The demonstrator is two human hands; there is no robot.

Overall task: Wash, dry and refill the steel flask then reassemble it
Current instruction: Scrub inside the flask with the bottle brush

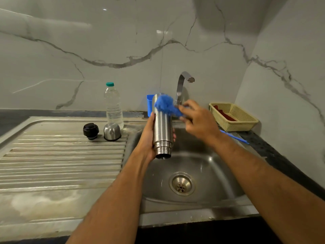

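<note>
Over the sink basin (207,166), my left hand (149,136) grips the steel flask body (162,131), which points its open threaded mouth down towards me. My right hand (197,118) holds a fluffy blue cloth (166,103) against the flask's upper end. On the draining board (52,155) stand the black stopper (91,131) and, beside it, the steel cup lid (112,132), turned upside down. A clear plastic water bottle (114,106) with a green cap stands upright just behind the lid.
The chrome tap (182,87) rises behind the flask; no water runs. A blue holder (149,104) sits at the wall. At the right, a yellow basket (233,117) holds something red, and a thin blue stick (235,137) lies on the dark counter.
</note>
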